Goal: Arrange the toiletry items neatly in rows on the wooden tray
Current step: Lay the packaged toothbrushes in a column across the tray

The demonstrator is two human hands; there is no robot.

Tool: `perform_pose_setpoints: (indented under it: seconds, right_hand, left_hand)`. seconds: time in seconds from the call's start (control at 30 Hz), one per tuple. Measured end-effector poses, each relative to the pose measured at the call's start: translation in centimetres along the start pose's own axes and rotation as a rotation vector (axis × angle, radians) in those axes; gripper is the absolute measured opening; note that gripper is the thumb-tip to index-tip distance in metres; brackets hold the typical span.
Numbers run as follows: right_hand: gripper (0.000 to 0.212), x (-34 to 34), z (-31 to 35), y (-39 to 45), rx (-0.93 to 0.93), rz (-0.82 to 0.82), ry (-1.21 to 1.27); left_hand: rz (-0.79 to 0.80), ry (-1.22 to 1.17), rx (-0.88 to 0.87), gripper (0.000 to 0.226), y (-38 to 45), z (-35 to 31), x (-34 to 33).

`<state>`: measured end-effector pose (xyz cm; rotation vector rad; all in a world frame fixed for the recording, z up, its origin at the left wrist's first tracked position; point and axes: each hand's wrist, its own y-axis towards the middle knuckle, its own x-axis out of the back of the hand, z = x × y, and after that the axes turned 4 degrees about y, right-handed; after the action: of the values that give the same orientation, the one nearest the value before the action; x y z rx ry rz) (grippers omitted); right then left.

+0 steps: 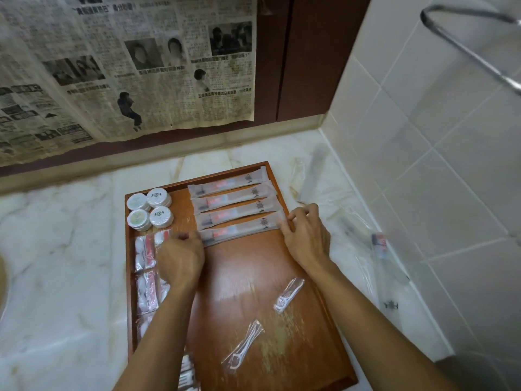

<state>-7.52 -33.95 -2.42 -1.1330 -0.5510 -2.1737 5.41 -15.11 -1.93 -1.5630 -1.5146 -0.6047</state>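
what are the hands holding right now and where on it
Both hands grip the nearest frosted plastic toothbrush packet by its ends: left hand at the left end, right hand at the right.

My tray (253, 277) is glossy, worn wood; the 4 toothbrush sleeves (234, 210) are frosted plastic; the counter (56, 263) is polished marble; matt newspaper (127, 66) behind.

Soft, even indoor light fills the frame, slightly warm and rather dim. The wooden tray (253, 277) carries a pale sheen at lower centre, perhaps from a lamp overhead. Shadows are faint and short beneath the forearms. The wide lens bends the newspaper (127, 66) at upper left and the tile lines at right. Motion blur smears the plastic packets (380, 249) along the right edge and softens the lower corners.
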Motion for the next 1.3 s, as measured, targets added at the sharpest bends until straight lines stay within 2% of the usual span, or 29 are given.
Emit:
perform_pose_setpoints:
  seconds: [0.13,0.27,0.4,0.53,0.67,1.03,1.2,1.3]
  right_hand:
    - [0.024,1.6,-2.4,-1.7,0.014,-0.054,-0.011]
    - [0.014,4.2,-6.3,-4.2,-0.041,-0.152,-0.105]
    - [0.013,7.1,-9.7,-6.9,-0.217,-0.191,-0.206]
    - [0.026,9.0,-11.0,-9.0,-0.444,-0.067,-0.296]
    - [0.034,9.6,-11.3,-9.5,-0.558,-0.005,-0.296]
    - [0.020,9.5,-11.3,-8.5,-0.662,0.074,-0.196]
    - [0.019,10.2,-11.7,-8.0,-0.747,0.142,0.039]
    - [0.019,11.9,-10.5,-7.5,-0.720,0.074,0.404]
  left_hand:
    - [-0.130,0.027,-0.178,0.027,-1.4,-1.4,0.2]
    - [-0.137,0.108,-0.482,0.031,-3.7,-3.3,-0.2]
    - [0.030,0.144,-0.694,0.027,-7.0,-5.7,-2.3]
    - [0.235,0.238,-0.889,0.024,-10.0,-6.8,-4.9]
    - [0.289,0.344,-0.896,0.024,-12.4,-6.9,-6.0]
    - [0.300,0.342,-0.893,0.025,-12.9,-6.7,-5.9]
    - [0.254,0.300,-0.902,0.024,-12.9,-6.9,-4.5]
    - [0.238,0.246,-0.916,0.025,-12.5,-7.0,-3.7]
